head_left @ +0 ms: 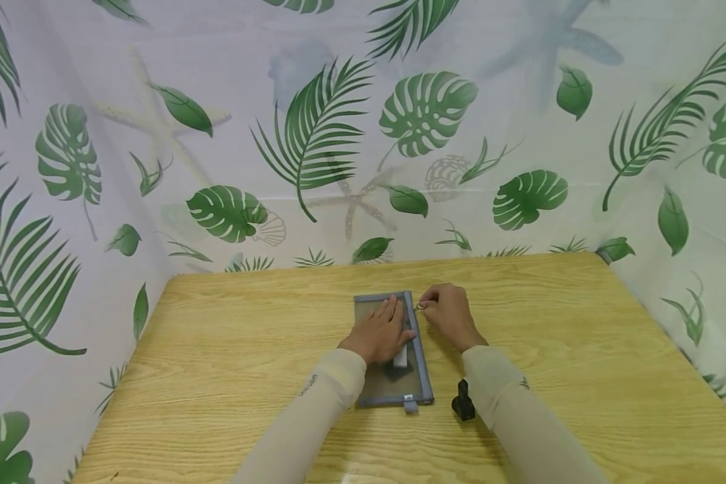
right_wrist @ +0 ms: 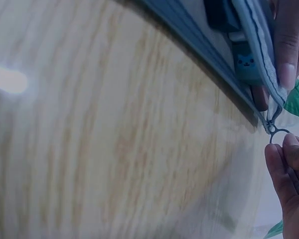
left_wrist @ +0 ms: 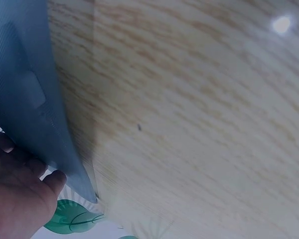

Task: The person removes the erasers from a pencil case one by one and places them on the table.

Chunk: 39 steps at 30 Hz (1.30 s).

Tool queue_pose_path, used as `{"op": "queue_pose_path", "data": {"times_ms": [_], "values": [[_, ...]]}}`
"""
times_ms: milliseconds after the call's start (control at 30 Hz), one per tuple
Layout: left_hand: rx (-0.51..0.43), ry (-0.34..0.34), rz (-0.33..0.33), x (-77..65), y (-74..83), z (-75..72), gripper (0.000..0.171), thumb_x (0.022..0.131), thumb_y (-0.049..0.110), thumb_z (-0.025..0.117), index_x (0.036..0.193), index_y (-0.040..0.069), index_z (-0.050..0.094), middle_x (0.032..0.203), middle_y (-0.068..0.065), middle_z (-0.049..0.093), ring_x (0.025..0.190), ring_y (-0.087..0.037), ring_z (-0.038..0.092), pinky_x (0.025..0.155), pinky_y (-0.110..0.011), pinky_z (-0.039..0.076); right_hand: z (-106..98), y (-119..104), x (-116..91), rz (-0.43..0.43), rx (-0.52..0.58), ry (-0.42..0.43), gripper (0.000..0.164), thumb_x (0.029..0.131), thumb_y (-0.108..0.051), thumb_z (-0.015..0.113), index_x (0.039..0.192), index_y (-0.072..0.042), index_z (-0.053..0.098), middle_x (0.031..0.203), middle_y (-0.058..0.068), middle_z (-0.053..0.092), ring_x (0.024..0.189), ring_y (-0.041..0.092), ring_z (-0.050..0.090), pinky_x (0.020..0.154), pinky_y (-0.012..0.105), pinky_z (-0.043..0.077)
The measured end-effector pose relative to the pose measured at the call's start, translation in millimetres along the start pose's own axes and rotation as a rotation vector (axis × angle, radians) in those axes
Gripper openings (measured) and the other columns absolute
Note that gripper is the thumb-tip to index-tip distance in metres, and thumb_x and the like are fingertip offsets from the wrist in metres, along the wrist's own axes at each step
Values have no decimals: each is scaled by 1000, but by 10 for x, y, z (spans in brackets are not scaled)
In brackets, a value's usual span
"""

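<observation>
A grey zip pouch [head_left: 372,393] with see-through mesh lies lengthwise on the wooden table. My left hand [head_left: 380,333] rests flat on its upper part, fingers straight; its thumb [right_wrist: 287,74] lies along the zipper edge in the right wrist view. Thumb and fingers of my right hand [head_left: 450,312] pinch the ring-shaped zipper pull [right_wrist: 279,130] near the pouch's far right corner. Between the parted zipper edges show a small block with a printed animal face [right_wrist: 246,62] and a dark item [right_wrist: 222,15]. Through the mesh, a white block [head_left: 400,357] is visible below my left hand.
A small black object [head_left: 462,403] stands on the table [head_left: 248,349] beside my right sleeve. A fabric tab [head_left: 411,405] sticks out at the pouch's near end. Leaf-printed cloth [head_left: 339,134] hangs behind the table's far edge and along both sides.
</observation>
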<state>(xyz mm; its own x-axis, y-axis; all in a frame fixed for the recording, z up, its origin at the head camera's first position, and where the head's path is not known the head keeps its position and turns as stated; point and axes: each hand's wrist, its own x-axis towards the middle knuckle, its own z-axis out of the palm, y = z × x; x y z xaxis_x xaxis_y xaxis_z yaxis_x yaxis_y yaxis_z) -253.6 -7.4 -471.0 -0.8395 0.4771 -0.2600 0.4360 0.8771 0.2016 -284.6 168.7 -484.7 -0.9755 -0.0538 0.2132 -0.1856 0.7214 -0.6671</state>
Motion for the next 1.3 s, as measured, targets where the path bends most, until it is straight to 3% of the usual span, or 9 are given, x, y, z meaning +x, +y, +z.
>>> {"op": "queue_pose_path", "data": {"times_ms": [433, 1300], "values": [[-12, 1, -11, -8, 13, -17, 70, 110, 49, 30, 163, 7, 15, 169, -10, 12, 155, -21, 12, 124, -41, 16, 80, 31, 68, 27, 16, 56, 11, 88, 3, 68, 83, -1, 77, 81, 12, 74, 73, 26, 67, 67, 42, 55], [8, 2, -27, 4, 4, -2, 70, 109, 50, 28, 164, 9, 16, 169, -8, 11, 155, -20, 11, 124, -39, 15, 118, 10, 183, 48, 9, 79, 11, 87, 4, 67, 83, 1, 77, 82, 14, 73, 74, 28, 67, 67, 42, 55]]}}
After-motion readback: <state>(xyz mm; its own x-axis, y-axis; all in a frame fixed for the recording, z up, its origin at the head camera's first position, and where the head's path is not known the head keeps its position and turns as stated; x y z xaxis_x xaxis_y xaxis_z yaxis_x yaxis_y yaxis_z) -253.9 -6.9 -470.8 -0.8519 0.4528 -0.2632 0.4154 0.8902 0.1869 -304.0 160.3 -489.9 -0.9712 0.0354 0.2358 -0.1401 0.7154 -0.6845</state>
